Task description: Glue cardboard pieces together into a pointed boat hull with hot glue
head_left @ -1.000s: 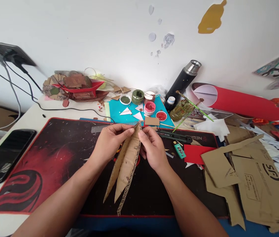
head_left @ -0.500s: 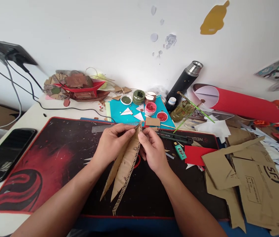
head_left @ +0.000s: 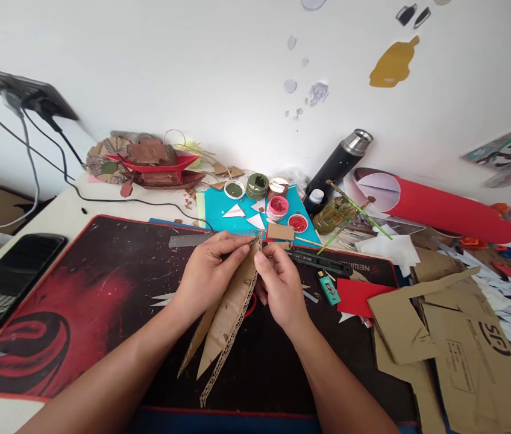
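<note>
Between my two hands is a piece made of long, pointed cardboard strips (head_left: pixel 226 319), joined near the far tip and spread apart toward me. My left hand (head_left: pixel 213 271) pinches the left strip close to that tip, thumb on top. On the other side, my right hand (head_left: pixel 280 280) grips the right strip, whose corrugated edge faces up, between thumb and curled fingers. The right fingertips are partly hidden behind the cardboard. Under the piece lies the dark desk mat (head_left: pixel 115 325), and a red ring-shaped part of some object (head_left: pixel 250 305) shows behind the strips.
Beyond my hands lie a clear ruler (head_left: pixel 185 240), a utility knife (head_left: pixel 321 263) and paint pots (head_left: pixel 257 187) on blue paper. To the right are a lighter (head_left: pixel 329 288), red paper (head_left: pixel 359 301) and cardboard sheets (head_left: pixel 476 361). A phone (head_left: pixel 9 283) rests at left; a model boat (head_left: pixel 156 160) stands behind.
The camera view has tilted up slightly, so the scene sits lower in the picture. Both hands keep their hold near the cardboard's tip, with little visible movement.
</note>
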`<state>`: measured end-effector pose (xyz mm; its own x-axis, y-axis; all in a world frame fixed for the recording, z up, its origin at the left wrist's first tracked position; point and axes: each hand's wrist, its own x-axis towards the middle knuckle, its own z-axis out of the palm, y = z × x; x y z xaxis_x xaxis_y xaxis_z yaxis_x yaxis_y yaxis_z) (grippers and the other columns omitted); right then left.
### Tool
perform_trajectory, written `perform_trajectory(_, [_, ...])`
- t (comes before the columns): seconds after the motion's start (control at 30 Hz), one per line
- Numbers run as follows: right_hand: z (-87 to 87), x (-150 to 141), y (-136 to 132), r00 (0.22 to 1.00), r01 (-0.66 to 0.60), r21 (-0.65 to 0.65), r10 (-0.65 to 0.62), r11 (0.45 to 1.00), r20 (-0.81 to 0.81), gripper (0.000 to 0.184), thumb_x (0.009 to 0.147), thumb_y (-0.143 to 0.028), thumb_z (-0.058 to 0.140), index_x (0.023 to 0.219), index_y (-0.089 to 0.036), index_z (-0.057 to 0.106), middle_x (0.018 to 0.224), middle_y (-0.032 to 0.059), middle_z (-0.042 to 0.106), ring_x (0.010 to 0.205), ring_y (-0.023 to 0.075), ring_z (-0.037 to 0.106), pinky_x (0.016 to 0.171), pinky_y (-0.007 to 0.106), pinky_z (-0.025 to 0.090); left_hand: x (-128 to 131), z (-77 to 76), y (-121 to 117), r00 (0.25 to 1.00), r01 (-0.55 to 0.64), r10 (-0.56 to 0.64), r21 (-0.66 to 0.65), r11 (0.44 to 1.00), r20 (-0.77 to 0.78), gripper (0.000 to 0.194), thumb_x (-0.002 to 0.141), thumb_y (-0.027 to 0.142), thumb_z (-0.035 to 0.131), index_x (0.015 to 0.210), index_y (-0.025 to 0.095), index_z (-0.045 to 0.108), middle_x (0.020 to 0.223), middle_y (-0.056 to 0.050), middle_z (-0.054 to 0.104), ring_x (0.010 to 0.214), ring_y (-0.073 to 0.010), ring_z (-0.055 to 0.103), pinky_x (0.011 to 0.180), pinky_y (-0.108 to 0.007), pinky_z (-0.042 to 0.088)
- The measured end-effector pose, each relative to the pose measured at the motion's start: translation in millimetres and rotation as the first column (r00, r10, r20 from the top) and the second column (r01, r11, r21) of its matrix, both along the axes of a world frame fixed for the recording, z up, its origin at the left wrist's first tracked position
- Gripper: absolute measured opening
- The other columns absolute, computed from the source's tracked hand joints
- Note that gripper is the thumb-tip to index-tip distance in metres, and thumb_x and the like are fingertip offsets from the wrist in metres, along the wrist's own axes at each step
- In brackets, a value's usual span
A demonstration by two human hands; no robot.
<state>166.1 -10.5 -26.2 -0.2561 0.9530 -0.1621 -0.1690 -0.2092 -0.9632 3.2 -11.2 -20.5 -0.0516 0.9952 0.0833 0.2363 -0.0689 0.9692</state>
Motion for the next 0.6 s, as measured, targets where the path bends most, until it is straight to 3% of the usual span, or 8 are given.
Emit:
perform_trajectory(0.17, [-0.4, -0.8, 0.3, 1.0, -0.001, -0.003, 0.001, 1.0, 0.001, 0.051, 0.094, -0.071, 0.076, 0.086, -0.026, 0.053, 0.057, -0.0117, 0.043, 0.037, 0.007, 0.035, 0.035, 0.021, 0.028, 0.0, 0.5, -1.9, 0.999, 0.012, -0.011, 0.04, 0.999, -0.031, 0.027, 0.105, 0.034, 0.067, 0.122, 0.027, 0.087, 0.111, -0.004, 0.081, 0.107, -0.0222, 0.074, 0.097, -0.036, 0.056])
perform_trajectory(0.43, [-1.6, 0.3, -2.5, 1.0, 0.009, 0.024, -0.009, 1.0, -0.004, 0.048, 0.096, -0.068, 0.076, 0.088, -0.025, 0.054, 0.058, -0.0116, 0.044, 0.037, 0.0061, 0.035, 0.034, 0.019, 0.03, -3.7, 1.7, 1.3, 0.994, 0.031, -0.03, -0.007, 0.999, 0.104, 0.023, 0.1, 0.035, 0.073, 0.115, 0.031, 0.089, 0.11, -0.004, 0.082, 0.106, -0.0231, 0.075, 0.099, -0.036, 0.056])
perform_trajectory(0.6, [-1.5, 0.8, -2.5, 1.0, 0.004, 0.035, -0.004, 0.999, -0.003, 0.048, 0.097, -0.067, 0.076, 0.089, -0.025, 0.055, 0.06, -0.0112, 0.046, 0.038, 0.0058, 0.036, 0.034, 0.019, 0.031, -5.1, 2.4, 2.4, 0.993, 0.04, -0.04, 0.003, 0.999, 0.108, 0.025, 0.101, 0.034, 0.071, 0.118, 0.033, 0.089, 0.102, -0.004, 0.079, 0.099, -0.0214, 0.072, 0.095, -0.036, 0.057])
